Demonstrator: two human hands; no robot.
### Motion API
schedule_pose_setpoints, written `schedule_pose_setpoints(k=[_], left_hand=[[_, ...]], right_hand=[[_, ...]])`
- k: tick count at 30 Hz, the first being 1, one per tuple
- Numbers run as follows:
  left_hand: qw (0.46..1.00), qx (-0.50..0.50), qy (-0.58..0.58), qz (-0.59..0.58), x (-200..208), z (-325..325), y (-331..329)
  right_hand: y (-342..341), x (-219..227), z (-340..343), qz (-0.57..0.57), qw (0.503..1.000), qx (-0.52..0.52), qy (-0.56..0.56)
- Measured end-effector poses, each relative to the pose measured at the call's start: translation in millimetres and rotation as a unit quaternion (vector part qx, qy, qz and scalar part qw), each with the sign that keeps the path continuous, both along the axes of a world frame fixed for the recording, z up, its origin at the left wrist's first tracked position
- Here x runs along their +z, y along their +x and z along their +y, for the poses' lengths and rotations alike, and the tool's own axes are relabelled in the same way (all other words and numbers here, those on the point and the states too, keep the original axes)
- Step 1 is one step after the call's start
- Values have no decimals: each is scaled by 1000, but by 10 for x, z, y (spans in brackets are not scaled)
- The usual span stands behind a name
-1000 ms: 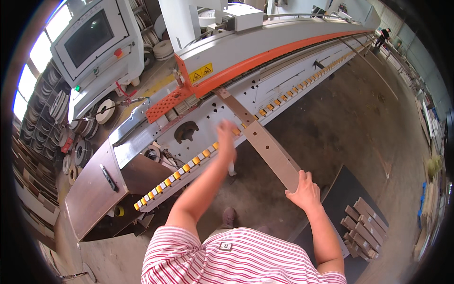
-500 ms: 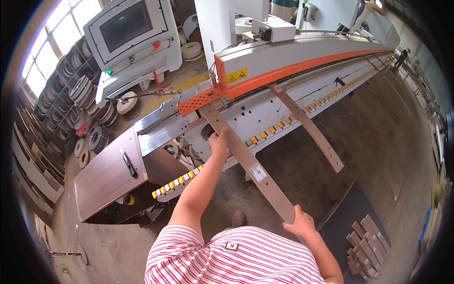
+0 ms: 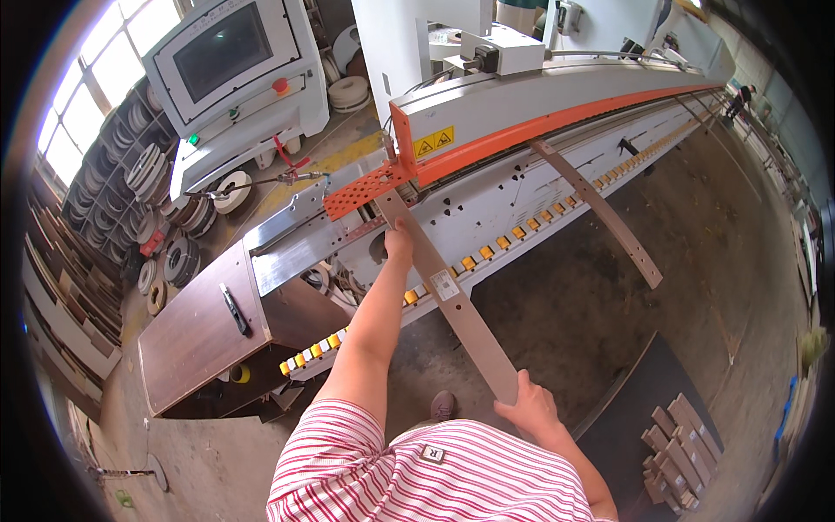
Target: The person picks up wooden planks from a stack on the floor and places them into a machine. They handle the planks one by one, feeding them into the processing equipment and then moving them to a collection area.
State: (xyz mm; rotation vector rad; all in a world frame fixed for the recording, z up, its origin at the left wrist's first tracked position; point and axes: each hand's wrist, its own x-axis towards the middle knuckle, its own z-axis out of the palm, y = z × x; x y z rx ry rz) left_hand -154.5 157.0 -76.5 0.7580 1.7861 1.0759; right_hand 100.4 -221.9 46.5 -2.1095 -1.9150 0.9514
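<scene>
A long, narrow brown board (image 3: pixel 474 326) with a white label and small holes slants from the machine down toward my body. Its far end lies at the perforated orange guard (image 3: pixel 370 193) of a long edge-banding machine (image 3: pixel 539 109). My left hand (image 3: pixel 398 241) is closed at the board's left edge near that far end, its fingers partly hidden. My right hand (image 3: pixel 529 407) grips the near end, thumb on top and the other fingers around the right side. Farther right, a second brown board (image 3: pixel 604 213) juts out from under the orange rail of the machine.
A brown cabinet (image 3: pixel 200 322) at left carries a utility knife (image 3: pixel 233 309). Behind it stands a control console (image 3: pixel 235 83) beside rolls of edge banding (image 3: pixel 181 259). Cut strips (image 3: pixel 683 452) lie on a dark panel (image 3: pixel 631 400) at lower right. Another person (image 3: pixel 739 102) is far off.
The board in my hands has slid away from me toward the machine, and both hands have moved with it. The second board has travelled right along the machine.
</scene>
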Motion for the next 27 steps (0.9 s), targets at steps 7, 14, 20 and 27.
schedule_pose_setpoints(k=[7,14,20,27], left_hand=[[997,10,32,69,13,-2,63],[995,17,28,94,143,11,252],[995,5,44,84,166,51,357],[986,3,50,157,-149,534,803]], right_hand=[[99,2,138,7,999,-1,-40],[266,-57,264,4,999,-4,-49],[394,-112,341,19,999,9,-39],[802,-91,585,-13,1000,-7,1]])
